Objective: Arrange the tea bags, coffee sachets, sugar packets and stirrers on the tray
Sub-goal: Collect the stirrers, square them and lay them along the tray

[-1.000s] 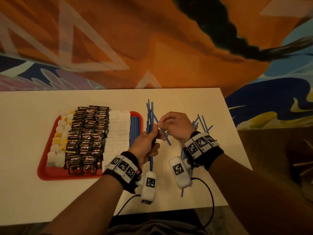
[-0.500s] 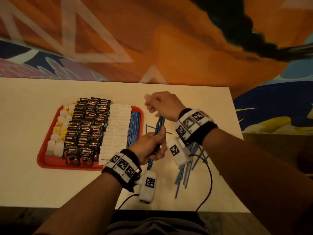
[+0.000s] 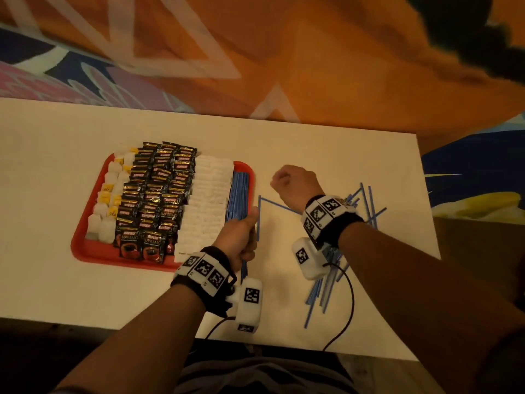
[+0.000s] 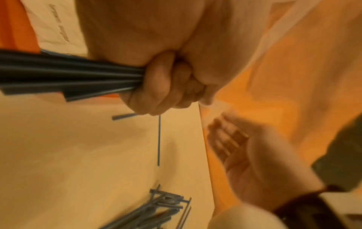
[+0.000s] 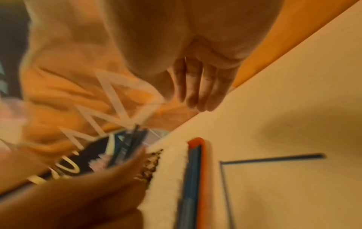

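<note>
A bundle of blue stirrers (image 4: 70, 77) is being gripped in the left hand (image 3: 237, 237), whose fingers (image 4: 156, 93) are being curled tightly round the sticks. The bundle is being held just over the near right corner of the red tray (image 3: 85, 248), beside the row of stirrers (image 3: 238, 194) already being kept along the tray's right edge.

To the left of that grip, white sugar packets (image 3: 207, 200) are being kept in a column, then dark coffee sachets (image 3: 156, 194) in rows, then white and yellow tea bags (image 3: 109, 194) at the tray's far left side.

The right hand (image 3: 292, 183) is being held above the worktop (image 3: 56, 280), well apart from the left grip and beyond it; nothing is being held in it. In the head view its fingers are being seen loosely bent, while in the right wrist view the fingers (image 5: 197, 86) are being shown straight and together, pointing down.

Two loose stirrers (image 3: 279, 206) are being left on the worktop between the two hands, meeting in a corner just right of the left grip. A scattered pile of stirrers (image 3: 326, 280) is being left under and behind the right wrist, with more sticks fanned out to that hand's right.
</note>
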